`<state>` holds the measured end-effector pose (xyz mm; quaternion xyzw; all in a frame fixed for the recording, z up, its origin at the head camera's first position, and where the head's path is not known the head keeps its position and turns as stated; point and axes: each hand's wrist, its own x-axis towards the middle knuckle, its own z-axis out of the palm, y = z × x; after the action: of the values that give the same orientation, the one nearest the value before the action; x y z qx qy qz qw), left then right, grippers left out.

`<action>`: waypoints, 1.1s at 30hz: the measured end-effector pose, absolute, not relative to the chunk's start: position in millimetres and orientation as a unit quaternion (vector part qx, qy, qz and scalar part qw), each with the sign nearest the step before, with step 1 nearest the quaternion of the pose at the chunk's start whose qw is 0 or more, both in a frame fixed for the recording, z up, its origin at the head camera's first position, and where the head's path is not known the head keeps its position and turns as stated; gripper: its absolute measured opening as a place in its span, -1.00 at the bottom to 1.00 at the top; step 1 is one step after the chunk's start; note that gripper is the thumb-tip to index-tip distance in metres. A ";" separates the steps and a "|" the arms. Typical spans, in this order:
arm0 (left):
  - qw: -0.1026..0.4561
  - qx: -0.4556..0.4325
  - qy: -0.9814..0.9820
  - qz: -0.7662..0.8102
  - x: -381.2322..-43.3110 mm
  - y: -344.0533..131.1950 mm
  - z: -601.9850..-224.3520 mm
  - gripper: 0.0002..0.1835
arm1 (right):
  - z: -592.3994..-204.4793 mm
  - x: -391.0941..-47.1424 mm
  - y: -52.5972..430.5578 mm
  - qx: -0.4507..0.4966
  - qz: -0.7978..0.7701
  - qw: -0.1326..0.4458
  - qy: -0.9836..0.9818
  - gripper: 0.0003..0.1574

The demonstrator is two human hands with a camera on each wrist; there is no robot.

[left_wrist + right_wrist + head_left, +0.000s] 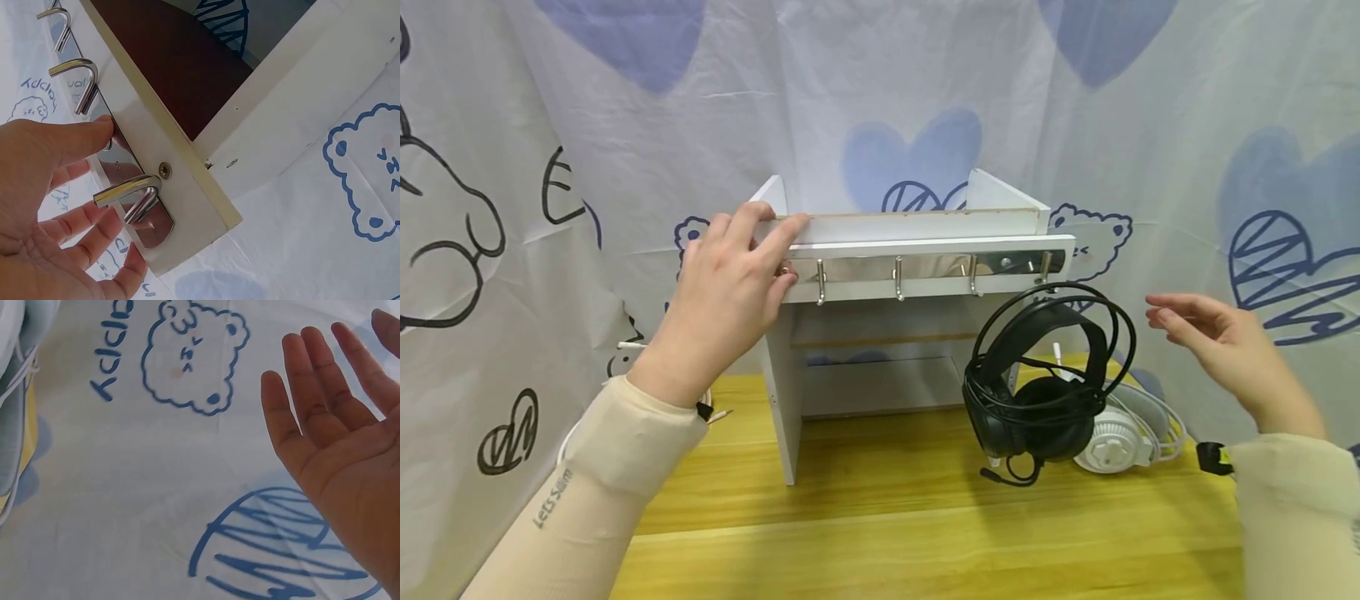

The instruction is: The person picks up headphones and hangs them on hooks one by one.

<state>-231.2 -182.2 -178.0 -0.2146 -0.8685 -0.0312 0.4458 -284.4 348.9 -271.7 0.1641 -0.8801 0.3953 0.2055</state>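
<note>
A white shelf unit (779, 392) carries a front board (925, 246) with a shiny metal hook rail (857, 268) and several hooks. My left hand (722, 275) grips the board's left end. In the left wrist view the thumb lies on the metal strip between two hooks (134, 190), the other fingers at the board's edge. Black headphones (1048, 333) with a looped cable and a boom microphone hang from the hook at the right end. To their right, my right hand (1232, 350) is held in the air, apart from them, palm bare and fingers extended.
White headphones (1112, 442) lie on the yellow wood-grain table (925, 533), partly behind the black ones. A black cable end (1213, 458) is by the right sleeve. A white plug (720, 416) lies left of the shelf. Printed cloth (910, 75) encloses the back and sides.
</note>
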 end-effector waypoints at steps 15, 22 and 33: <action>0.438 -0.200 -0.876 -0.021 -231.5 -180.7 -179.3 -0.41 | -301.2 -297.7 377.6 0.104 0.338 0.140 -0.925 -0.36; 0.449 -0.200 -0.871 -0.013 -232.7 -179.1 -180.7 -0.42 | -319.8 -303.4 392.3 0.093 0.308 0.118 -0.939 -0.34; 0.453 -0.195 -0.870 -0.004 -232.6 -178.4 -182.3 -0.42 | -338.3 -309.4 415.0 0.043 0.284 0.047 -0.957 -0.25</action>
<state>-232.6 -178.4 -182.3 -0.1946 -0.8702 -0.0040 0.4526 -309.4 415.0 -338.3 0.0434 -0.9566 0.2844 0.0473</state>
